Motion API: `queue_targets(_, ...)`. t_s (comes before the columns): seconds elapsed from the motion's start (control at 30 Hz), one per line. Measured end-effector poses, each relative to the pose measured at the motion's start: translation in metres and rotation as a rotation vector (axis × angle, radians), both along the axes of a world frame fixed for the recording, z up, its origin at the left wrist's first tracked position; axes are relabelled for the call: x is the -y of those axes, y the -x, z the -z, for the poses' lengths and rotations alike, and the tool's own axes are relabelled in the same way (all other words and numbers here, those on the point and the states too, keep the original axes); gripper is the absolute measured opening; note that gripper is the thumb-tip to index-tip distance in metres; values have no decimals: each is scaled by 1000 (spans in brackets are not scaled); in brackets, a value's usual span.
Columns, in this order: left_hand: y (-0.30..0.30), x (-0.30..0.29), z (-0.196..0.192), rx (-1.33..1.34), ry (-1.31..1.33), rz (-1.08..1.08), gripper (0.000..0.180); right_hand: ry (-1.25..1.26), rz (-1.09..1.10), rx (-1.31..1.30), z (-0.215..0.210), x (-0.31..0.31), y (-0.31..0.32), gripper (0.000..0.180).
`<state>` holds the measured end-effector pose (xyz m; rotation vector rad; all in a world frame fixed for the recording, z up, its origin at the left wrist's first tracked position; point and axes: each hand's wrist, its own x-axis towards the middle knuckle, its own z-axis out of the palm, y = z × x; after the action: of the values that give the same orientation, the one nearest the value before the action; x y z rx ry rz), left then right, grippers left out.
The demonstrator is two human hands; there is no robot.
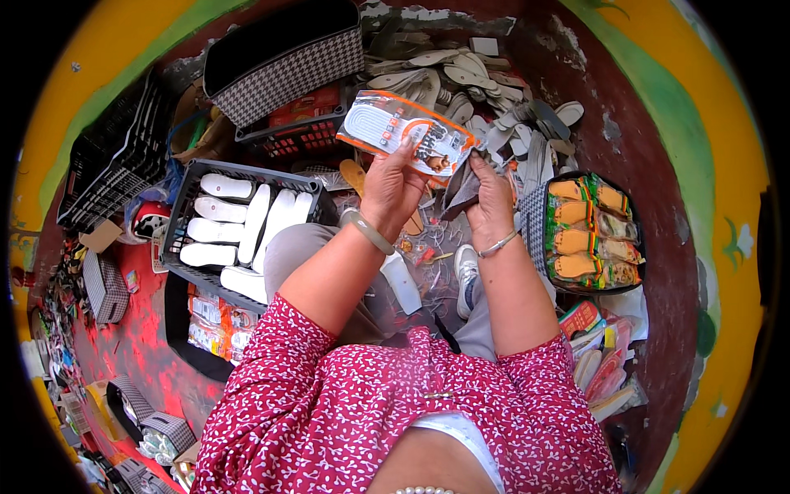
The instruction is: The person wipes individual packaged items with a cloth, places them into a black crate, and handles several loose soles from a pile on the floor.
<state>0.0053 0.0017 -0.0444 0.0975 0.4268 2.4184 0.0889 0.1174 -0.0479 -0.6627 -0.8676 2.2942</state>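
red-sleeved forearms rise to both hands: left hand [393, 191] grips a clear orange-printed insole packet [406, 132] above the knees; right hand [490, 202] pinches a grey insole [463, 188] beside it, near a black crate [191, 183].

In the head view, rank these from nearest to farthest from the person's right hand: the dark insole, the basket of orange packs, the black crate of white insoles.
From the right hand:
1. Dark insole, held in that hand.
2. Basket of orange packs, on the person's right.
3. Black crate of white insoles, far on the left, past the left hand.
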Motion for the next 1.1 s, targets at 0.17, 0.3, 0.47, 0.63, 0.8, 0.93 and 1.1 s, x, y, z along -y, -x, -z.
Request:
queue_targets(0.17,4,4,-4,-26,34,-44,24,-14,113,-20,-2,9,8,19)
queue_targets(0.3,8,6,-10,-47,59,-137,27,2,182,22,4,2,11,20)
queue_targets(0.47,60,39,-10,30,94,-384,33,84,275,143,-12,-72,-14,23)
queue_targets(0.63,35,27,-7,-59,6,-108,41,-108,96,-168,-31,-70,-27,23)
queue_targets(0.8,5,4,1,-109,17,167,40,-530,95,-95,-37,-16,-3,32)
queue_targets(0.93,-11,-1,-1,-86,13,417,45,-1555,82,273,-33,17,11,50)
queue_targets(1.1,-7,0,1,-32,-64,214,43,-1879,4,297,-16,30,14,49)
